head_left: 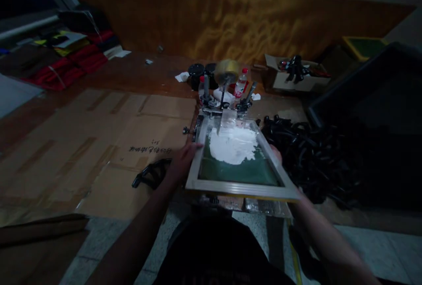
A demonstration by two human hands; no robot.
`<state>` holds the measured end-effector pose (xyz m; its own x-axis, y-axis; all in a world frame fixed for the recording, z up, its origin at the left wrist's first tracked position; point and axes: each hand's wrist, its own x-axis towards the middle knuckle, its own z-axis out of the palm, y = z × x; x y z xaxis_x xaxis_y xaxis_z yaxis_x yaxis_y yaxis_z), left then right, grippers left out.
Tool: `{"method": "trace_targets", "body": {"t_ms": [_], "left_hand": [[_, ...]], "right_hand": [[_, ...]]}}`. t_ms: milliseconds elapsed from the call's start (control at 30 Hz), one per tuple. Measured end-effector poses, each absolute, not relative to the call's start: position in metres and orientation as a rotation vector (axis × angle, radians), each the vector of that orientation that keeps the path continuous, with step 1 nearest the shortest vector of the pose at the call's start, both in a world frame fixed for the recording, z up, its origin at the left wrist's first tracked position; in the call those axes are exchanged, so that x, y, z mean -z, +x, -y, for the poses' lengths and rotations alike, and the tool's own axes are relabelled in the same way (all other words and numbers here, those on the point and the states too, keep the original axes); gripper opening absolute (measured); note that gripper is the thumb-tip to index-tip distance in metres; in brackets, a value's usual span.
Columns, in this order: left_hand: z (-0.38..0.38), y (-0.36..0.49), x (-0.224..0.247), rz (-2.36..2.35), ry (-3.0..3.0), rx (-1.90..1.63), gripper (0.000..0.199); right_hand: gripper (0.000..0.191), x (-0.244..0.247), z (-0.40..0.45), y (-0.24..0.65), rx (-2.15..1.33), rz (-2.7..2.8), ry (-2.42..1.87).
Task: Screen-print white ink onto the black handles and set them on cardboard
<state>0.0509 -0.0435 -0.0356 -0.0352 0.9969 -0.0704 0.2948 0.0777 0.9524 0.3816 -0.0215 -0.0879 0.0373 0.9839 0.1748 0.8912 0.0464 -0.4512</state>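
Observation:
A screen frame (242, 187) with a pale metal rim and a green mesh lies in front of me, hinged to a clamp (211, 106) at its far side. White paste (232, 146) covers the upper middle of the mesh, and a clear scraper-like piece (228, 120) stands at its far edge. My left hand (186, 155) is at the frame's left side, its fingertips near the rim; its grip is too dark to make out. Beyond the right rim my right hand (276, 154) shows only in part, most of it hidden by the frame.
Left lies cardboard (115, 140) with a few black pieces (153, 173); a heap of black pieces (306, 157) is on the right. Behind stand a bottle with a red cap (241, 84), black tubs (197, 74) and an open box (296, 81). Red cloth stacks (69, 67) lie far left.

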Motion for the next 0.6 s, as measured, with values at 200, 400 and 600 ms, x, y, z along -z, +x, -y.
{"method": "trace_targets", "body": {"t_ms": [200,400,600], "left_hand": [[0.061,0.052,0.136,-1.494,1.269,-0.908,0.067],[0.058,0.053,0.156,-1.532,1.323,-0.830,0.056],[0.060,0.055,0.150,-1.540,1.275,-0.836,0.053]], "right_hand": [[0.057,0.050,-0.032,0.338,0.040,2.066,-1.708],[0.022,0.049,-0.018,0.274,-0.264,2.629,-1.752],[0.027,0.059,0.031,0.298,-0.458,2.961,-1.112]]}}
